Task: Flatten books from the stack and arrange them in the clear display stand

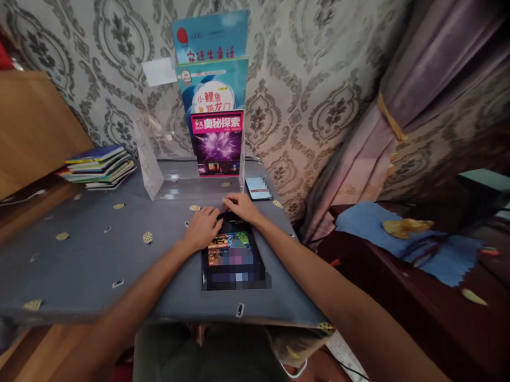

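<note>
A dark-covered book [229, 239] with a colourful picture panel lies flat on the grey patterned tablecloth in front of me; its lower part is pixelated. My left hand [203, 228] rests palm down over its upper left edge, fingers spread and slightly bent. At the top edge is my right hand [241, 207], its fingers loosely bent and pointing left, with a small gap between them. Just beyond the hands stands a clear acrylic rack [152, 172]. It holds a pink-and-purple book [218, 145] in front, a light-blue book [211, 84] behind it and a taller blue book [211, 36] at the back.
A phone [258, 188] with a lit screen lies right of the rack. Several thin books form a stack [101, 167] at the left, near a wooden panel [27, 132]. To the right, a blue cloth [374, 237] covers part of a dark red surface [380, 298], beside a tied curtain [381, 114].
</note>
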A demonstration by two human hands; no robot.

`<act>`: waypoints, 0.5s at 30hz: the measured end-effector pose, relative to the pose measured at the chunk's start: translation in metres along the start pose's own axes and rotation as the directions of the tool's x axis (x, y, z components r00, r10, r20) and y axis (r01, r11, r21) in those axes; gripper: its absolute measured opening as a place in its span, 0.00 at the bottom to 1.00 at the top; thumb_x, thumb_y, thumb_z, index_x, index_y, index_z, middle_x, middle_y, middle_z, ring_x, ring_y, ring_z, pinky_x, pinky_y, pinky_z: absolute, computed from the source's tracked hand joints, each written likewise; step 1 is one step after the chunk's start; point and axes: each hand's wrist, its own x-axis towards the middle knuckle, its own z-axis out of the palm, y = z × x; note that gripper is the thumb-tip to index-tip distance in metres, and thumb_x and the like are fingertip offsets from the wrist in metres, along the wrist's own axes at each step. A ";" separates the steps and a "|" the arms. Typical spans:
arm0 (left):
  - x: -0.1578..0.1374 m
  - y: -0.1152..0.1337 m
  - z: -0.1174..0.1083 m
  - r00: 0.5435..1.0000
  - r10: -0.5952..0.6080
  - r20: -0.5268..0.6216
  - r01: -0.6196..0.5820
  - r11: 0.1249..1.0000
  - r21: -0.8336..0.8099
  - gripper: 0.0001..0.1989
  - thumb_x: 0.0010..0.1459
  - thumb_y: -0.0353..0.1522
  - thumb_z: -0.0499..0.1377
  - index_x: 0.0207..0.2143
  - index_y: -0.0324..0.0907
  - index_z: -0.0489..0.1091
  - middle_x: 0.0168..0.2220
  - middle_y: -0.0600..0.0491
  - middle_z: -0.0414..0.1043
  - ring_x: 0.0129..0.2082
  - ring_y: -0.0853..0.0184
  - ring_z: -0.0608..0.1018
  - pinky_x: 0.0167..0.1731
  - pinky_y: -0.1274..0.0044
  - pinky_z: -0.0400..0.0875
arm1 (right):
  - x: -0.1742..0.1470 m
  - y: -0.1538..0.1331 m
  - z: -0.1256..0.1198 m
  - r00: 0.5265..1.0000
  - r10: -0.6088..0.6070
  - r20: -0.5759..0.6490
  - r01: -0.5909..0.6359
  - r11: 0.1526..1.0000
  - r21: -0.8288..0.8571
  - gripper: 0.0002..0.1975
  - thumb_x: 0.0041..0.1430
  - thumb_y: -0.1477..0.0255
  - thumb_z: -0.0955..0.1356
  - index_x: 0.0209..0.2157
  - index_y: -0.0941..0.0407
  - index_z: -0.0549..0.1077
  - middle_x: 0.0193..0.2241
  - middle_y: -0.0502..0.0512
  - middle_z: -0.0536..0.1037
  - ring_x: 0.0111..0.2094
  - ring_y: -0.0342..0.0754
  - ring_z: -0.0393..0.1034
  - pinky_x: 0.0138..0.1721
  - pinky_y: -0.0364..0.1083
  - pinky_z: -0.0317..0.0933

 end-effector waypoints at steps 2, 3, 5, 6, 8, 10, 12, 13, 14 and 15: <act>0.005 -0.001 0.001 1.000 0.023 0.006 -0.023 1.000 -0.020 0.12 0.70 0.35 0.50 0.47 0.40 0.70 0.45 0.48 0.74 0.47 0.59 0.74 0.52 0.67 0.67 | -0.002 0.004 -0.003 1.000 0.010 -0.006 -0.010 1.000 -0.005 0.16 0.66 0.69 0.63 0.27 0.59 0.76 0.24 0.52 0.78 0.29 0.45 0.70 0.34 0.42 0.59; 0.007 -0.001 0.002 1.000 0.027 0.005 -0.027 0.999 -0.027 0.13 0.70 0.35 0.50 0.47 0.40 0.71 0.45 0.47 0.74 0.48 0.59 0.73 0.52 0.67 0.67 | -0.004 0.006 -0.005 1.000 0.017 -0.010 -0.017 1.000 -0.010 0.16 0.66 0.68 0.63 0.28 0.59 0.76 0.24 0.52 0.78 0.28 0.45 0.70 0.34 0.42 0.59; 0.010 0.000 0.002 1.000 0.016 -0.004 -0.016 0.999 -0.037 0.13 0.71 0.36 0.50 0.46 0.39 0.71 0.46 0.47 0.73 0.49 0.58 0.73 0.53 0.66 0.66 | -0.007 0.008 -0.009 0.999 0.032 -0.018 -0.032 0.999 -0.021 0.17 0.67 0.68 0.63 0.28 0.59 0.77 0.23 0.52 0.78 0.28 0.46 0.70 0.33 0.43 0.59; 0.011 0.000 0.001 1.000 0.003 -0.010 -0.003 0.999 -0.040 0.14 0.71 0.36 0.49 0.46 0.39 0.71 0.46 0.46 0.73 0.49 0.58 0.73 0.53 0.65 0.66 | -0.008 0.008 -0.010 0.999 0.039 -0.023 -0.040 0.999 -0.028 0.17 0.67 0.68 0.62 0.28 0.59 0.77 0.23 0.52 0.78 0.27 0.46 0.70 0.33 0.43 0.58; 0.009 -0.001 0.000 0.999 -0.030 -0.022 0.029 0.999 -0.046 0.15 0.71 0.35 0.47 0.46 0.38 0.71 0.46 0.44 0.73 0.48 0.57 0.74 0.52 0.64 0.67 | -0.011 0.008 -0.012 0.998 0.050 -0.032 -0.051 0.998 -0.044 0.16 0.66 0.69 0.62 0.28 0.58 0.76 0.23 0.53 0.78 0.27 0.46 0.70 0.32 0.43 0.58; 0.002 -0.003 -0.001 0.998 -0.055 -0.028 0.053 0.997 -0.051 0.15 0.71 0.33 0.46 0.47 0.38 0.71 0.46 0.44 0.73 0.48 0.56 0.74 0.52 0.64 0.68 | -0.012 0.006 -0.012 0.998 0.055 -0.038 -0.057 0.996 -0.062 0.16 0.66 0.69 0.63 0.27 0.58 0.75 0.23 0.53 0.78 0.28 0.46 0.70 0.32 0.43 0.57; -0.008 -0.007 -0.001 0.999 -0.046 -0.025 0.044 0.997 -0.068 0.14 0.71 0.32 0.47 0.48 0.39 0.71 0.48 0.44 0.73 0.49 0.57 0.74 0.52 0.65 0.69 | -0.012 0.004 -0.012 0.998 0.057 -0.040 -0.060 0.995 -0.078 0.16 0.66 0.70 0.63 0.26 0.57 0.74 0.23 0.53 0.78 0.28 0.46 0.69 0.32 0.43 0.56; -0.013 -0.009 -0.001 0.999 -0.031 -0.023 0.029 0.996 -0.083 0.14 0.70 0.32 0.47 0.49 0.40 0.70 0.49 0.45 0.73 0.50 0.58 0.74 0.53 0.65 0.69 | -0.013 0.003 -0.012 0.998 0.056 -0.041 -0.059 0.995 -0.086 0.15 0.66 0.70 0.63 0.26 0.57 0.74 0.24 0.53 0.78 0.28 0.46 0.69 0.32 0.43 0.56; -0.018 -0.012 0.000 1.000 -0.015 -0.022 0.013 0.995 -0.100 0.14 0.70 0.31 0.48 0.51 0.41 0.70 0.51 0.46 0.72 0.52 0.58 0.74 0.54 0.65 0.69 | -0.014 0.001 -0.012 0.998 0.055 -0.041 -0.059 0.994 -0.093 0.15 0.66 0.70 0.63 0.26 0.57 0.74 0.25 0.53 0.79 0.28 0.46 0.69 0.32 0.43 0.56; -0.023 -0.014 0.001 1.000 -0.002 -0.024 -0.001 0.993 -0.118 0.14 0.70 0.31 0.48 0.52 0.41 0.69 0.54 0.46 0.71 0.54 0.59 0.73 0.55 0.65 0.69 | -0.016 0.000 -0.012 0.998 0.054 -0.043 -0.058 0.993 -0.101 0.15 0.67 0.69 0.63 0.27 0.57 0.74 0.25 0.53 0.79 0.28 0.46 0.69 0.32 0.43 0.55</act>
